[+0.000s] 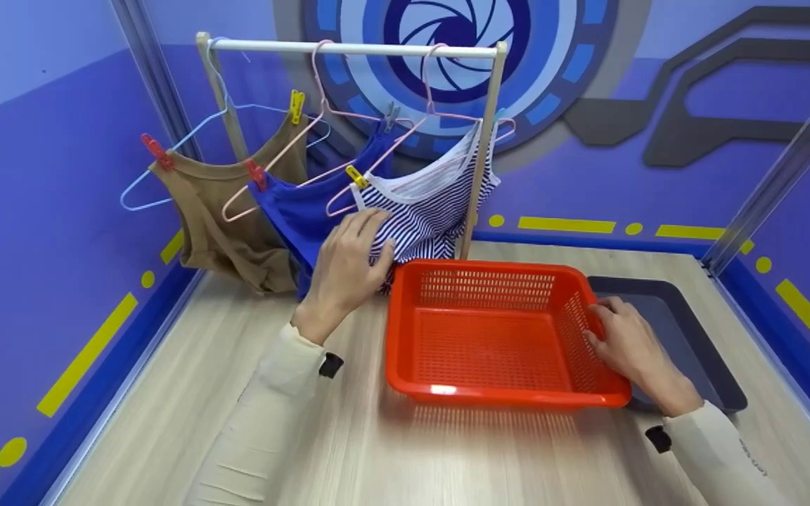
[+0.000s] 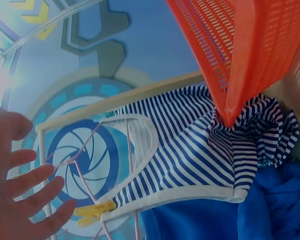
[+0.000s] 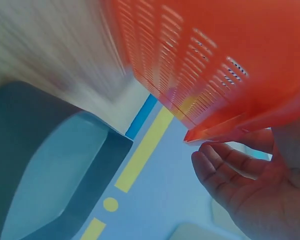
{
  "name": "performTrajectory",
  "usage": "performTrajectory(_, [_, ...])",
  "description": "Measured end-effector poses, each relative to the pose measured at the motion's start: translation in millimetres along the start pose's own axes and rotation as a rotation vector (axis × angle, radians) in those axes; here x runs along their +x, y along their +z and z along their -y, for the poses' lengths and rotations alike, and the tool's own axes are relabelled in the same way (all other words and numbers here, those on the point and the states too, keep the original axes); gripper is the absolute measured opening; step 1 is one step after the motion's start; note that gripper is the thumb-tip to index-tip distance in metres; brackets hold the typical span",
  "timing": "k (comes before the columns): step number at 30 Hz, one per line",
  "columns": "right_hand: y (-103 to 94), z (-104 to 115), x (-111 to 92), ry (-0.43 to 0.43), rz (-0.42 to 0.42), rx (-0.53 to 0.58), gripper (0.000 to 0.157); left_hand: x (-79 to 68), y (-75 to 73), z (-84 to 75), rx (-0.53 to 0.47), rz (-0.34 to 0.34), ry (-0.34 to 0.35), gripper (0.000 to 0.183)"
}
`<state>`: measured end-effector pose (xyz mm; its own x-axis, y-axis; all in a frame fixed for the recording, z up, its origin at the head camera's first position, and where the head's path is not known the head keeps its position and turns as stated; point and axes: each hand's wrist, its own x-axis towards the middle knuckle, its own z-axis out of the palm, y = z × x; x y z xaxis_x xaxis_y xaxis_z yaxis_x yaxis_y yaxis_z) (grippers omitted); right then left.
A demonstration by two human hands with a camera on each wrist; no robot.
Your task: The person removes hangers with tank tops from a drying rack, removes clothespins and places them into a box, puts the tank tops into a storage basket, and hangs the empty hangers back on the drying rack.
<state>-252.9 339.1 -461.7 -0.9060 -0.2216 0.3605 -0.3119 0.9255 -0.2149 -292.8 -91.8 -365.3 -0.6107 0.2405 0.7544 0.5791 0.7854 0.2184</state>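
Note:
My right hand (image 1: 631, 346) grips the right rim of a red plastic basket (image 1: 510, 398), which has slotted walls and nothing inside. In the right wrist view the fingertips (image 3: 206, 159) are right at the basket's edge. My left hand (image 1: 350, 263) is off the basket's left side, fingers spread and holding nothing. Just beyond it hangs a striped tank top (image 1: 415, 221) on a pink hanger, held by a yellow clothespin (image 1: 356, 176). The basket's corner overlaps the top's lower part in the left wrist view.
A wooden rack with a white rail (image 1: 377, 48) stands at the back. It also bears a blue garment (image 1: 292, 204) and a brown garment (image 1: 211, 197) on hangers, with clothespins. A dark grey tray (image 1: 693, 344) lies right of the basket, partly hidden. Patterned walls enclose the table.

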Motion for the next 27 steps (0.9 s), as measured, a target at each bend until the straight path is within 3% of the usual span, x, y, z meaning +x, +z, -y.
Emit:
performTrajectory(9, [4.9, -2.3, -3.5, 0.031, -0.029, 0.005, 0.034, 13.9, -1.3, 13.6, -0.032, -0.132, -0.049, 0.033])
performTrajectory(16, [9.8, -1.0, -6.1, 0.032, -0.106, 0.0, 0.034, 22.0, 3.1, 29.4, -0.107, -0.179, -0.152, 0.036])
performTrajectory(27, [14.7, 1.3, -7.1, 0.05, -0.169, 0.0, 0.035, 29.3, 15.7, 45.3, -0.101, -0.141, -0.302, 0.044])
